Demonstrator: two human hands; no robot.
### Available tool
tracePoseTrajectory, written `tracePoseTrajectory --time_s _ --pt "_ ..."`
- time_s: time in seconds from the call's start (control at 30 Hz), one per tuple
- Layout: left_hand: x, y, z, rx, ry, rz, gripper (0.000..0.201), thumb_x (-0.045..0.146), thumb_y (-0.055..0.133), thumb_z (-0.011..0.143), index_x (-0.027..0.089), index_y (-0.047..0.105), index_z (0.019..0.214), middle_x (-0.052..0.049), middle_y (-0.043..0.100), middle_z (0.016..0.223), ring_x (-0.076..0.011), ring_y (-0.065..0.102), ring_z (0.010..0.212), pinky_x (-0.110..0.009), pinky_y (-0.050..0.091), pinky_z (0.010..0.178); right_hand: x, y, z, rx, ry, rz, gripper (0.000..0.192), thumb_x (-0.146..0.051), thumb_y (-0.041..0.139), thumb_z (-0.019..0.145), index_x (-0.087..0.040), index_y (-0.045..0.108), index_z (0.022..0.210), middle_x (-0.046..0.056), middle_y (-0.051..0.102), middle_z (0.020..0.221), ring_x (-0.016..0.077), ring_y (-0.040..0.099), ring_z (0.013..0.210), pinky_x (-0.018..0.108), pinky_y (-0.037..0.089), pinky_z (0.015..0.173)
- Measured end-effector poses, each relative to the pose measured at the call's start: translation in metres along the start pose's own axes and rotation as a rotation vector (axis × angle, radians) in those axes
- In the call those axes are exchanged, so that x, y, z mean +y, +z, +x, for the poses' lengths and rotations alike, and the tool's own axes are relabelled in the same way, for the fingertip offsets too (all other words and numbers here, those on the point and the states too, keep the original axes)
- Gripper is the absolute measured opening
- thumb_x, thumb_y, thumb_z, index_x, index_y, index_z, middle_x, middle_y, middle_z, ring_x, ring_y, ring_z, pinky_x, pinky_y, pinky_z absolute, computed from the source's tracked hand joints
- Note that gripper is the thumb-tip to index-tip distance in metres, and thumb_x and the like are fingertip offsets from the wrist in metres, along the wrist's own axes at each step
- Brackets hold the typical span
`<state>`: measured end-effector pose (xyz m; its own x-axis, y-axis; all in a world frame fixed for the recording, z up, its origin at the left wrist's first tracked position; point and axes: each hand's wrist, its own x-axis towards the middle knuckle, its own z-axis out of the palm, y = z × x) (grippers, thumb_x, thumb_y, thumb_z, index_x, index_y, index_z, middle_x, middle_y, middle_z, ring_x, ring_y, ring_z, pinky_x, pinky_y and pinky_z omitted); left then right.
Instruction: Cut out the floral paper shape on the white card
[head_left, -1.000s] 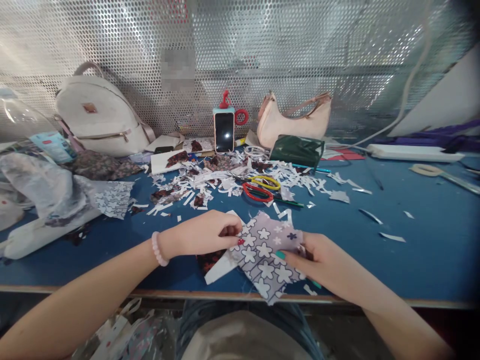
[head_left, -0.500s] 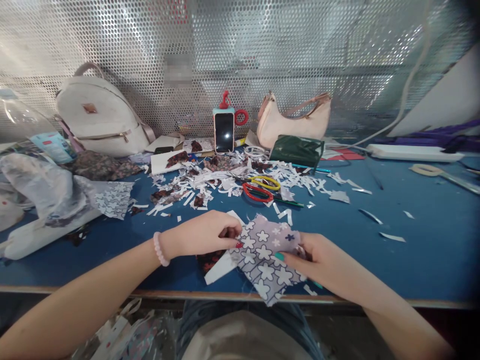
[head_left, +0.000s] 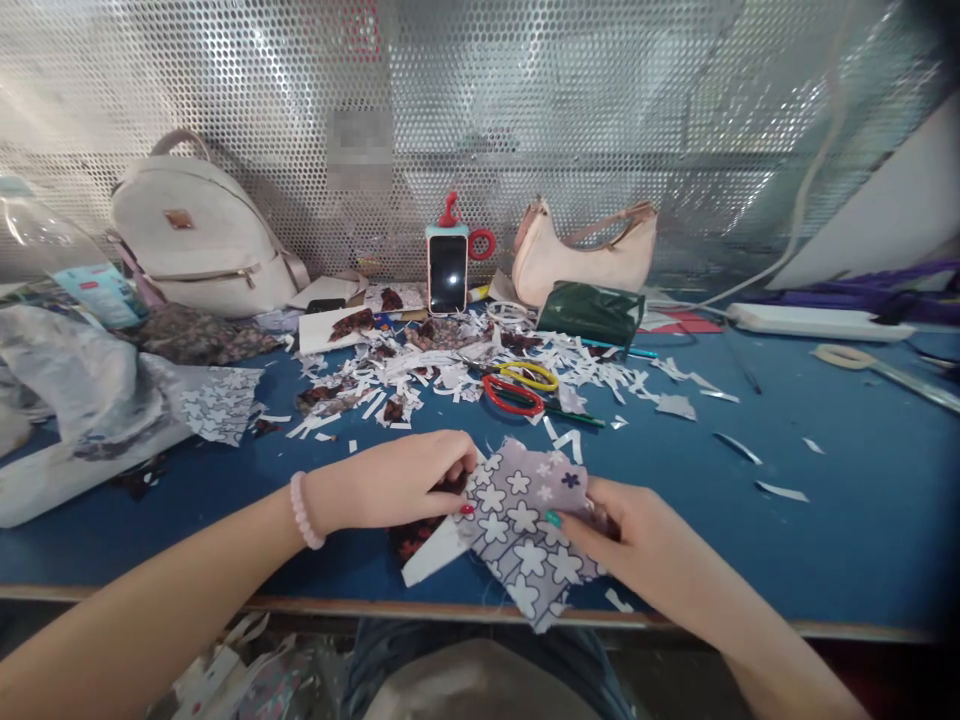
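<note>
**Both hands on a flower-print fabric piece at the desk edge**

Left hand [head_left: 397, 480] was curled narrow, fingertips pinching the left edge of the flower-print fabric [head_left: 525, 530]. Right hand [head_left: 630, 540] gripped the same piece from its right side, thumb laid on top, fingers tucked under. The fabric, grey-lilac with white flowers, lay flat between the two hands on the blue desk [head_left: 825, 540], its lower corner hanging just past the near edge.

Under the left hand's fingertips: a white paper strip [head_left: 431, 555] and a dark red-patterned scrap [head_left: 412, 535], both touching the fabric.

Beyond the hands: red-handled scissors [head_left: 514, 395] and yellow-handled scissors [head_left: 529, 375] side by side in a spread of paper cuttings [head_left: 420, 375]. Further back, a phone [head_left: 448, 275] stood upright, screen dark. A beige handbag [head_left: 585, 260] and dark green pouch [head_left: 592, 312] stood beyond the right hand; a white backpack [head_left: 199, 240] well beyond the left.

Far left of the left hand, a bottle [head_left: 90, 285] carried a blue label with a red mark; writing too small to read. A patch on the perforated wall was blurred, unreadable.
</note>
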<state>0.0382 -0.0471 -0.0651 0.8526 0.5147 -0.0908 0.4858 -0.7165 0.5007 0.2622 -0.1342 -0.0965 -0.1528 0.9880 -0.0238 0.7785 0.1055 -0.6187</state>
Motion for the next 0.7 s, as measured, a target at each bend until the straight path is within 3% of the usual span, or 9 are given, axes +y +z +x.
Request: tracePoseTrajectory --time_s 0.17,0.3,0.4,0.53,0.6,0.7 --pt "-0.004 -0.002 -0.014 0.038 0.137 0.155 0.013 0.026 0.049 0.086 0.018 0.05 0.096 -0.007 0.053 0.108 -0.0187 0.049 0.097 -0.03 0.038 0.084 0.0 0.006 0.003 0.167 0.057 -0.11 0.034 -0.042 0.04 0.084 -0.02 0.038 0.059 -0.003 0.043 0.048 0.0101 0.038 0.044 0.022 0.027 0.042" --pt "-0.016 0.004 -0.021 0.073 0.19 0.234 0.041 0.029 0.043 0.089 0.022 0.036 0.128 -0.011 0.032 0.14 -0.0249 0.023 0.13 -0.042 0.02 0.106 0.001 -0.002 0.005 0.104 0.047 -0.179 0.031 -0.044 0.043 0.082 -0.02 0.041 0.063 -0.002 0.048 0.051 0.011 0.039 0.045 0.023 0.027 0.043" --pt "-0.021 0.009 -0.018 0.024 0.126 0.244 0.055 0.032 0.043 0.088 0.021 0.023 0.138 -0.011 0.017 0.148 -0.0276 0.01 0.135 -0.048 0.013 0.108 0.005 -0.015 0.01 -0.075 0.03 -0.047 0.027 -0.043 0.042 0.082 -0.019 0.052 0.079 0.001 0.058 0.064 0.0135 0.051 0.056 0.023 0.036 0.049" --pt "-0.018 0.012 -0.014 -0.019 0.105 0.268 0.057 0.036 0.039 0.089 0.018 0.021 0.14 -0.012 0.012 0.149 -0.0272 0.006 0.136 -0.05 0.01 0.108 0.004 -0.022 0.027 -0.063 0.016 -0.006 0.029 -0.038 0.048 0.079 -0.018 0.055 0.098 0.003 0.063 0.078 0.0154 0.057 0.067 0.026 0.042 0.06" --pt "-0.015 0.014 -0.014 0.01 0.111 0.284 0.056 0.038 0.037 0.09 0.018 0.022 0.139 -0.012 0.011 0.149 -0.0277 0.006 0.136 -0.05 0.011 0.108 0.0 -0.019 0.038 -0.065 -0.026 -0.035 0.027 -0.031 0.053 0.075 -0.018 0.055 0.098 0.002 0.063 0.074 0.0151 0.057 0.065 0.025 0.042 0.059" --pt "-0.012 0.016 -0.015 0.048 0.179 0.274 0.052 0.038 0.038 0.089 0.021 0.027 0.138 -0.011 0.012 0.149 -0.0299 0.008 0.135 -0.053 0.014 0.107 -0.004 -0.013 0.051 -0.042 -0.109 -0.071 0.01 -0.021 0.053 0.073 -0.018 0.058 0.081 0.001 0.063 0.072 0.0151 0.057 0.066 0.025 0.043 0.061"
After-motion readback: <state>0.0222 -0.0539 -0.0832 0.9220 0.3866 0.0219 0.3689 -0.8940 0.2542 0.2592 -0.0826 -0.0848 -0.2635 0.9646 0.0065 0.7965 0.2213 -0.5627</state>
